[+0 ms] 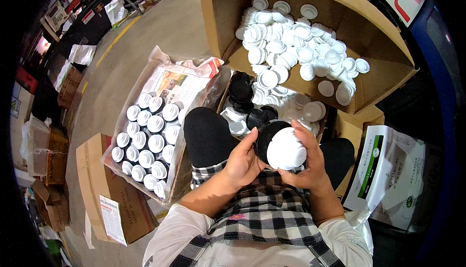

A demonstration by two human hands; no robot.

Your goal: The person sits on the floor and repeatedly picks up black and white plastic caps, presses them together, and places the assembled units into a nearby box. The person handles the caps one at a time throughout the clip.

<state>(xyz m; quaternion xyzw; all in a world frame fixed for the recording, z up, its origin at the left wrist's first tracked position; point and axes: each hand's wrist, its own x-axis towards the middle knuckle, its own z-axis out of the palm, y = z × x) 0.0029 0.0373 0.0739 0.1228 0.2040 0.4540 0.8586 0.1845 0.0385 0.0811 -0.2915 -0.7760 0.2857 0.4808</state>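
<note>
In front of my lap, my left hand (241, 164) grips a round black plastic piece (263, 140) by its edge. Close against it, my right hand (310, 162) has its fingers around a white domed plastic cap (285, 151). The cap covers part of the black piece, and I cannot tell whether the two are joined. Just beyond my hands, a box between my knees has black round pieces (241, 90) and white plastic pieces (235, 121) in it. To the left, rows of white-topped black pieces (146, 158) stand in a lined tray (112, 169).
A large cardboard box (378, 58) ahead lies open toward me, with many loose white lids (276, 46) inside. Newspaper (170, 85) covers the tray's far part. A closed cardboard carton (92, 184) is at lower left. A white printed package (388, 170) sits at right.
</note>
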